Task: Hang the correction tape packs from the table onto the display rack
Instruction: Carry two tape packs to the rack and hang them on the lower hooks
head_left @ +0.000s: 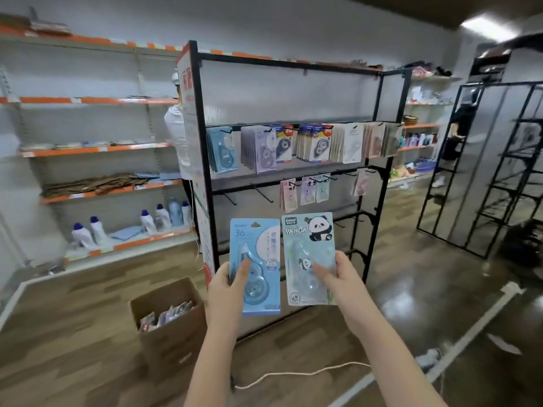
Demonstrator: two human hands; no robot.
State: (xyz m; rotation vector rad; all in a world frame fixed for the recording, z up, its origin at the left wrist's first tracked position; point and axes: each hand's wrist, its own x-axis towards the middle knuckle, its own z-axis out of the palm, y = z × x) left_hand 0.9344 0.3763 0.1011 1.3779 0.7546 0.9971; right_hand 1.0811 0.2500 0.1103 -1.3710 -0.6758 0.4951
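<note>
Blue pack [255,267] and panda pack [310,259]: printed card under clear glossy plastic blister. Rack [205,160]: matt black metal. Box [170,321] at 7 o'clock: plain brown cardboard. Floor [411,289]: wood-look, glossy at 3 o'clock.

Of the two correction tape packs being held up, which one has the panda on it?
The panda pack, gripped by the right hand. The blue pack in the left hand shows "36" instead.

Bright, even indoor light, ceiling lamp [487,27] blown out at upper right, glare patches on glossy floor [411,292], soft motion blur throughout, wide-angle bowing at frame edges.
</note>
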